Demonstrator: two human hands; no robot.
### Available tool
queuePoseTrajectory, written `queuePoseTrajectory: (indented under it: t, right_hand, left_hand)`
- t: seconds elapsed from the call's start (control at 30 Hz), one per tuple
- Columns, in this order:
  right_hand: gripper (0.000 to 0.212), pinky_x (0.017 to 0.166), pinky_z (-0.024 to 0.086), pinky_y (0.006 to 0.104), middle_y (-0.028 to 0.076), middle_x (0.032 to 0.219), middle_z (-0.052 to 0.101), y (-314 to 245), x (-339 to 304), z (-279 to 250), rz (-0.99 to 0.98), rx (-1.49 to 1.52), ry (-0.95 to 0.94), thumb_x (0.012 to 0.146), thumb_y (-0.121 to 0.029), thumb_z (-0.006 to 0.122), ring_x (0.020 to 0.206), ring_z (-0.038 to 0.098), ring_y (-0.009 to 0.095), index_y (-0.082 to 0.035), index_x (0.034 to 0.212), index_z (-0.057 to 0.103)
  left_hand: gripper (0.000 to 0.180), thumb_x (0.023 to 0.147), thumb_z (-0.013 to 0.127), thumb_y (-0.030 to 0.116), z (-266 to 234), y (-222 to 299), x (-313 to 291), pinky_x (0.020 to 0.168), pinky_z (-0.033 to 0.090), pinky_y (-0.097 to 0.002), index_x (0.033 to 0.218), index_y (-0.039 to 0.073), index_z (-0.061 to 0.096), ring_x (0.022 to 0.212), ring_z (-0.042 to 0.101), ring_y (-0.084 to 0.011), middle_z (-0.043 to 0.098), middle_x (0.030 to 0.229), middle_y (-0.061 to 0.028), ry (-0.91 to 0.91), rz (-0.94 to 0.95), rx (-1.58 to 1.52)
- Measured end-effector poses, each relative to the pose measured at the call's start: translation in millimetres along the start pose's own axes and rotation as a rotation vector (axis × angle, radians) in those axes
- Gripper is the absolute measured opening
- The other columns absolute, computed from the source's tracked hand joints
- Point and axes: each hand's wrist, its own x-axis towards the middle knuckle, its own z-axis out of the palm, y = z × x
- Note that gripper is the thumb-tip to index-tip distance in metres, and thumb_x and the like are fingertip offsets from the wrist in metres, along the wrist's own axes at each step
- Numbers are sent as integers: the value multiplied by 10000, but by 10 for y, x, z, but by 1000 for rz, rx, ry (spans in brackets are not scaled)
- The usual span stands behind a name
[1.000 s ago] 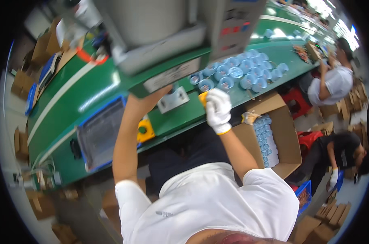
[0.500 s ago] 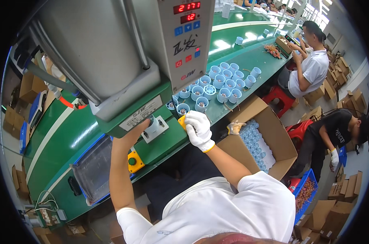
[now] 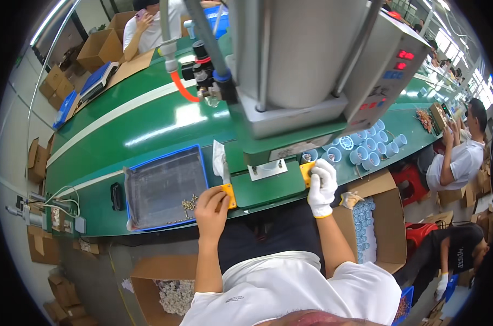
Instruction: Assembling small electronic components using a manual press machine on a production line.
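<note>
While I look down through the head camera, the bare left hand (image 3: 212, 205) rests with bent fingers on a yellow box (image 3: 231, 196) at the left end of a green base (image 3: 268, 190); I cannot tell whether it grips or only touches. My view shows the right hand (image 3: 323, 185), in a white glove with a yellow cuff, curled against a second yellow box (image 3: 305, 173) at the right end, and its hold is equally unclear to me. Between the two hands, a white plate (image 3: 268, 170) with two dark bolts sits on the base, just below the green head (image 3: 295, 142) of a press (image 3: 301, 54); the head hides whatever lies behind it. On the press's right side I see a control panel (image 3: 387, 70) with lit red digits. Light-blue cups (image 3: 371, 145) stand grouped on the green bench (image 3: 94, 157) to the right, near the press. More cups fill part of a cardboard box (image 3: 390, 228) below the bench edge, where a loose glove (image 3: 351, 199) lies over the rim. Left of the bare hand, a blue-rimmed tray (image 3: 165, 187) holds small brass-coloured pieces (image 3: 189, 204) in its near right corner. To my right, a co-worker in white (image 3: 455, 149) sits along the bench.
</note>
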Motion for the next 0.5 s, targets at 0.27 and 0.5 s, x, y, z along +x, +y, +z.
queuePoseTrajectory:
  t: [0.27, 0.5]
  right_hand:
    - [84, 1140, 526, 483, 200, 1268, 742, 29, 77, 14, -41, -126, -54, 950, -13, 675, 1289, 677, 382, -7, 1012, 732]
    - [190, 1137, 525, 500, 200, 1296, 738, 120, 29, 43, -15, 33, 26, 952, -91, 707, 1283, 675, 405, -19, 1126, 728]
  left_hand:
    - [152, 838, 905, 139, -190, 12, 274, 943, 613, -451, 926, 47, 821, 1106, 747, -338, 809, 1110, -81, -108, 281, 203]
    - [398, 924, 842, 151, -362, -291, 271, 1021, 577, -468, 1293, 23, 768, 1187, 708, -362, 772, 1256, -119, -87, -106, 124]
